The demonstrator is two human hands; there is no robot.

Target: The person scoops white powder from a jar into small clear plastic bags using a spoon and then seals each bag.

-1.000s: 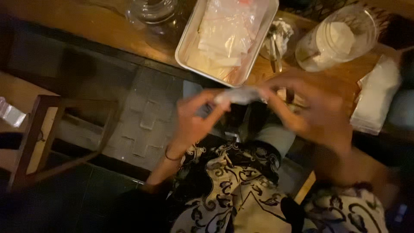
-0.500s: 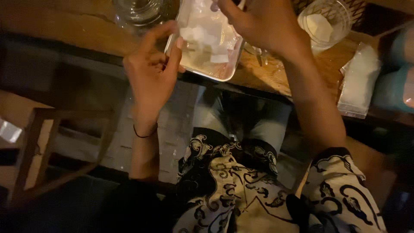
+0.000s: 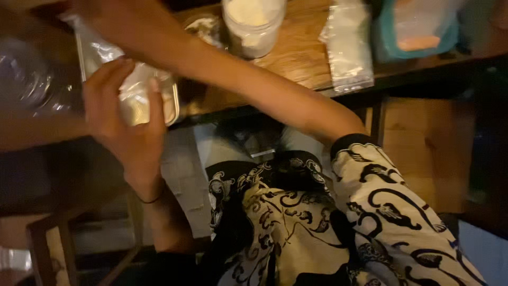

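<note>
The small clear plastic bag [image 3: 135, 92] sits at the near left edge of the wooden table [image 3: 296, 58], pinched in the left hand [image 3: 124, 124], whose thumb and fingers close around its crinkled, glossy film just above the corner of a shallow metal tray [image 3: 172, 108]. The tray is rectangular with a rounded rim, and it holds more crumpled clear film that catches the light. The right hand [image 3: 98, 13] reaches across the body to the upper left, over the far end of the tray; it is cut off by the top of the picture, so I cannot tell whether its fingers are spread or closed on anything. The right forearm runs diagonally above the table edge and takes up much of the room between the tray and a round clear jar [image 3: 253, 24] with pale contents. To the right of the jar lies a flat clear packet [image 3: 346, 45], and beyond it a teal pouch [image 3: 418, 29], both well apart from the hands. The table edge is dark and straight, with open floor and a wooden chair frame [image 3: 58, 243] below on the left.
</note>
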